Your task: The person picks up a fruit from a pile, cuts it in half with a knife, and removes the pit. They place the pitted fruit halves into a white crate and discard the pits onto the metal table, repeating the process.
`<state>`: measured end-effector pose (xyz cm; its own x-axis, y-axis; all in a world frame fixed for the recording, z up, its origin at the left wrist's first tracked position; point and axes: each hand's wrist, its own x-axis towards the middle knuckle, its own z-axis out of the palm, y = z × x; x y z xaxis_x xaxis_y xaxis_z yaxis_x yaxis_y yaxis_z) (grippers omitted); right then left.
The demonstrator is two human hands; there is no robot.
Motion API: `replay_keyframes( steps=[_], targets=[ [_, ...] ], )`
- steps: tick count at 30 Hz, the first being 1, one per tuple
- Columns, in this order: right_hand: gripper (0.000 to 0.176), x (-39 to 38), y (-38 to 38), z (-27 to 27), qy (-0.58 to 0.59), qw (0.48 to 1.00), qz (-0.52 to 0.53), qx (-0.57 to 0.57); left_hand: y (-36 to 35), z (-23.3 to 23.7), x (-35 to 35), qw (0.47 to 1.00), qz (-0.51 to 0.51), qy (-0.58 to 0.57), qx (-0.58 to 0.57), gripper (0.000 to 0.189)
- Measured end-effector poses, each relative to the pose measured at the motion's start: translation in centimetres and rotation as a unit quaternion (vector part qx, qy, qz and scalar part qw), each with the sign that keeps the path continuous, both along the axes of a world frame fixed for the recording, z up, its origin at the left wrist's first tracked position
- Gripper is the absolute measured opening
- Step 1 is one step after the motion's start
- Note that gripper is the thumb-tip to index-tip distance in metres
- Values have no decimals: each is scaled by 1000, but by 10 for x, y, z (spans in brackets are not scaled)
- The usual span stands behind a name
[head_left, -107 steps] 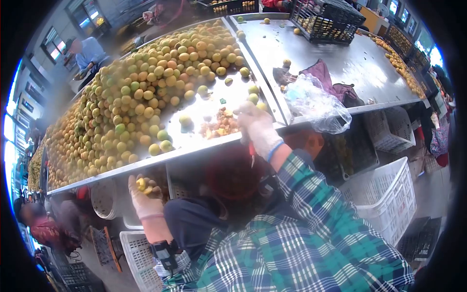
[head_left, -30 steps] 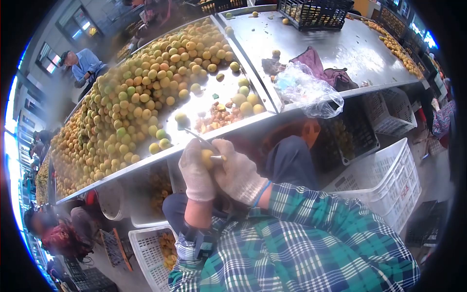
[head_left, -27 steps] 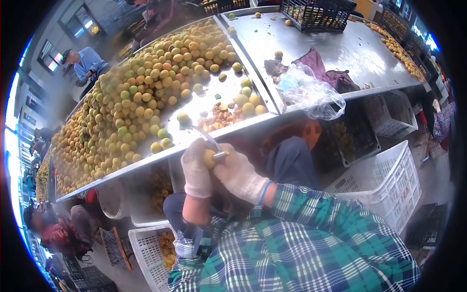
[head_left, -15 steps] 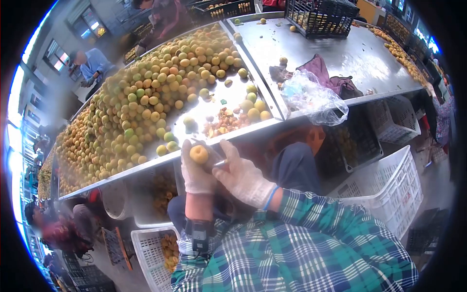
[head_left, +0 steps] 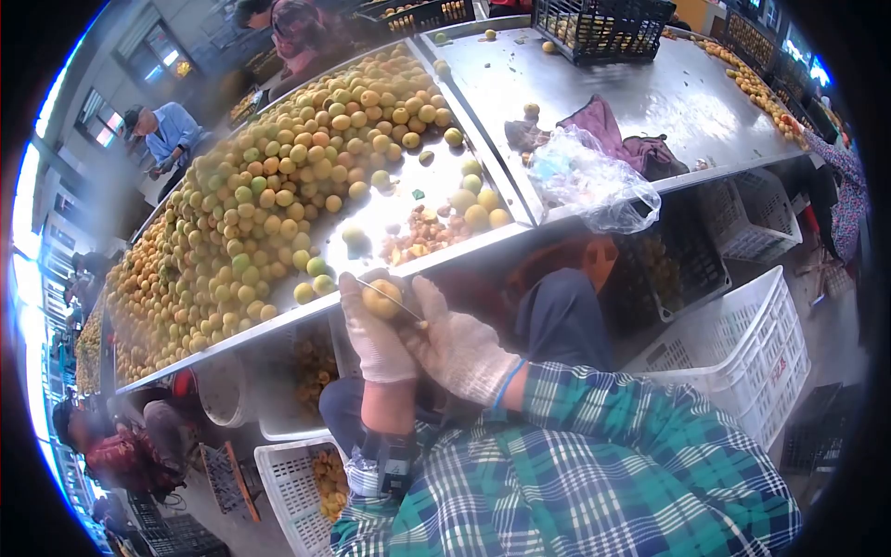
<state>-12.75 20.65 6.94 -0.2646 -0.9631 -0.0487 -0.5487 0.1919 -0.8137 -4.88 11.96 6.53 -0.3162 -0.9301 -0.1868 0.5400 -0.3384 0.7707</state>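
My left hand [head_left: 379, 345] stays clamped round a yellow fruit [head_left: 382, 299]; my right hand [head_left: 461, 355] stays closed on a thin blade [head_left: 399, 305], which now crosses the fruit instead of sitting beside it. From the fruit, brownish scraps [head_left: 425, 236] lie at 1 o'clock on the tabletop [head_left: 483, 239], the fruit pile [head_left: 243, 218] at 10, a plastic bag [head_left: 601, 181] at 2.

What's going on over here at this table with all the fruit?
Someone in a plaid shirt is working on one round yellow fruit. Their gloved left hand holds it, and the gloved right hand has a thin blade across it. A big heap of fruit and a small pile of brownish bits lie on the metal table.
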Motion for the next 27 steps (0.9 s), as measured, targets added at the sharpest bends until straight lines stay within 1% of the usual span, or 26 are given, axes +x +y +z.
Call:
replay_keyframes(
  steps=[2,4,5,6,7,8,9,11,12,13,14,15,17,18,19,21,22,23,25,26,27],
  targets=[
    [67,-3,-3,2,-9,1000,5,12,5,4,-3,1000,-5,13,-11,45],
    [67,-9,-10,6,-18,1000,8,18,7,8,-6,1000,7,9,22,48],
    [66,-14,-16,3,-22,1000,6,7,3,4,-4,1000,3,9,18,48],
    [66,-19,-18,2,-25,1000,3,-1,-4,-4,1,989,-13,-90,-114,50],
    [66,-20,-19,5,-26,1000,1,-1,-7,-9,8,952,-27,-187,-240,52],
    [65,-19,-20,9,-31,999,18,16,-4,1,14,924,-39,-252,-285,54],
    [65,-18,-22,12,-37,998,33,31,-1,8,18,913,-41,-275,-297,57],
    [66,-11,-19,11,-31,999,41,16,0,3,17,925,-12,-236,-297,58],
    [66,-7,-17,15,-12,999,35,10,3,1,15,924,-11,-240,-296,58],
    [66,-4,-15,17,9,1000,28,3,5,0,9,976,9,-140,-167,58],
    [66,0,-17,8,45,999,22,20,6,-1,5,998,29,-35,-34,58],
    [66,1,-17,2,46,999,21,19,5,-3,5,998,28,-35,-36,58],
    [66,-2,-16,-2,35,999,7,22,1,-10,5,999,3,-45,-4,58],
    [66,-5,-14,1,24,1000,1,19,0,-12,5,997,-12,-68,-23,58],
    [66,-8,-13,5,25,999,-2,20,-2,-12,7,997,-15,-68,-22,58],
    [67,-13,-13,14,27,999,9,42,0,-5,8,980,-51,-144,-125,58],
    [67,-13,-13,10,38,999,14,23,2,-3,5,983,-27,-124,-133,57],
    [67,-13,-12,10,38,999,15,23,2,-4,5,983,-27,-124,-133,57],
    [68,-11,-11,12,53,997,28,55,0,-13,6,974,17,-141,-176,57],
    [68,-9,-11,11,52,997,31,56,-5,-20,4,981,24,-135,-140,56],
    [66,-8,-11,9,50,996,25,73,-8,-25,4,977,29,-163,-132,56]
  ],
)
